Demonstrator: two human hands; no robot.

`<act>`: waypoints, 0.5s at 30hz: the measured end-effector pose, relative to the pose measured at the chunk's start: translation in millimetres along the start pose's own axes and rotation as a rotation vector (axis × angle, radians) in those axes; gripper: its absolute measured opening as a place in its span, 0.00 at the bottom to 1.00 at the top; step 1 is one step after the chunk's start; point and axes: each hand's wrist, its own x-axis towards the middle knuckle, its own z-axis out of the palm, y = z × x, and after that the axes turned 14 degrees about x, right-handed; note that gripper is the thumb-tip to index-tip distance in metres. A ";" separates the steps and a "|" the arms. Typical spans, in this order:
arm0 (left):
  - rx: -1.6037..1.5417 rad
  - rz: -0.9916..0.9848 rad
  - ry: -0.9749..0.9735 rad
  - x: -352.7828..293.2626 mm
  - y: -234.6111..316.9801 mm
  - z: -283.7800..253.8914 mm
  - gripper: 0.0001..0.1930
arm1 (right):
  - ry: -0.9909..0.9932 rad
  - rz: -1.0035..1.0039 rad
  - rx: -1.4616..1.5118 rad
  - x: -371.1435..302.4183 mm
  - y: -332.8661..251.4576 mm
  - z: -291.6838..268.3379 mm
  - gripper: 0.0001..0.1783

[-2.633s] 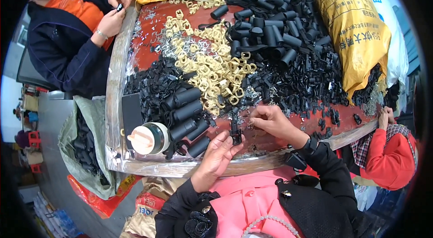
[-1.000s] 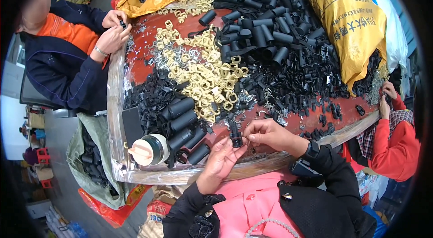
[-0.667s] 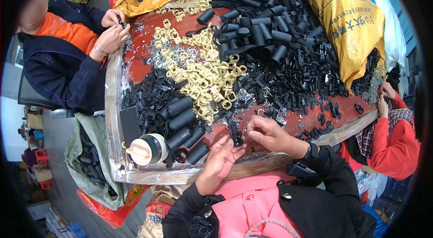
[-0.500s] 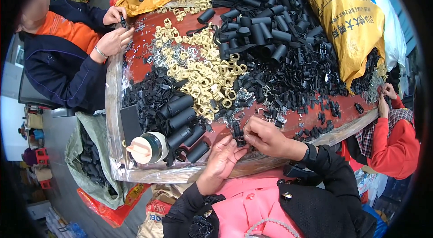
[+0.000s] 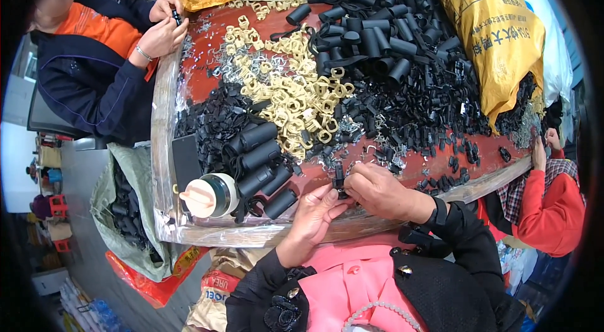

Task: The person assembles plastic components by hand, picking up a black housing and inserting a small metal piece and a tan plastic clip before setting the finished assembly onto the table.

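My L hand has thumb & fingers closed on a small blk part, which pokes up past my fingertips, over the red tabletop nr its close edge. My R hand is right up against the part's R side, fingers curled in tight, but can't tell if they're pinching smth tiny too. Blk tubes lie nearby to the L, w/ a pile of cream rings farther up
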 end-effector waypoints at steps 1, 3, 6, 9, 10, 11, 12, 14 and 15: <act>0.003 -0.008 -0.006 -0.3 0.6 -0.5 0.16 | -0.006 0.003 -0.010 0.4 -0.6 -0.6 0.06; 0.005 -0.017 -0.009 -1.0 1.0 -1.0 0.16 | -0.013 0.006 -0.018 0.9 -1.1 -0.8 0.06; 0.012 -0.021 0.005 -1.4 -0.2 -0.3 0.16 | -0.047 -0.031 -0.063 1.0 -0.8 -0.6 0.06; 0.017 -0.032 -0.006 -2.2 -0.6 -0.8 0.17 | -0.086 -0.044 -0.041 2.0 0.2 -2.0 0.07; 0.019 -0.038 -0.013 -2.5 -0.5 -1.3 0.17 | -0.104 -0.051 -0.032 2.3 0.5 -2.4 0.08; 0.019 -0.040 -0.006 -1.7 -0.6 -2.4 0.17 | -0.105 -0.050 -0.024 2.0 0.7 -3.3 0.08; 0.003 -0.048 -0.025 0.2 -1.1 -4.4 0.17 | -0.093 -0.025 -0.011 1.3 0.9 -4.6 0.08; -0.031 -0.061 -0.064 2.3 -1.8 -7.2 0.17 | -0.071 0.026 0.015 1.2 0.5 -7.1 0.07; -0.032 -0.062 -0.058 1.1 -1.7 -7.7 0.17 | -0.073 0.026 0.021 2.2 -0.6 -7.5 0.07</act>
